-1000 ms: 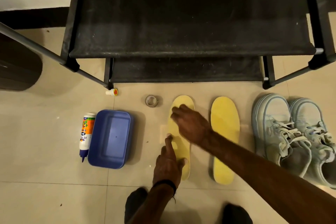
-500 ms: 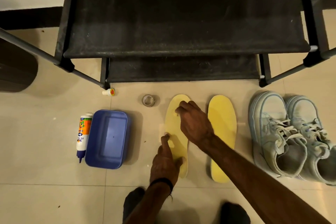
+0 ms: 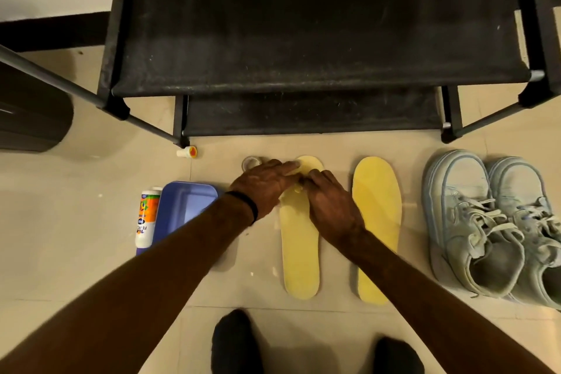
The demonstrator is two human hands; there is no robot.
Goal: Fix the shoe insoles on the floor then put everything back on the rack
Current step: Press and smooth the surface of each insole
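Left hand (image 3: pixel 264 184) and right hand (image 3: pixel 329 203) press flat on left insole's (image 3: pixel 299 252) toe, apparently holding nothing.

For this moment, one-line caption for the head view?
Both hands, left hand and right hand, press the left insole on the floor before an empty shoe rack.

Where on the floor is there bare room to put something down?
Bare tile left of the glue bottle, and between the blue tub and the rack. Crowded: insoles, shoes, both hands.
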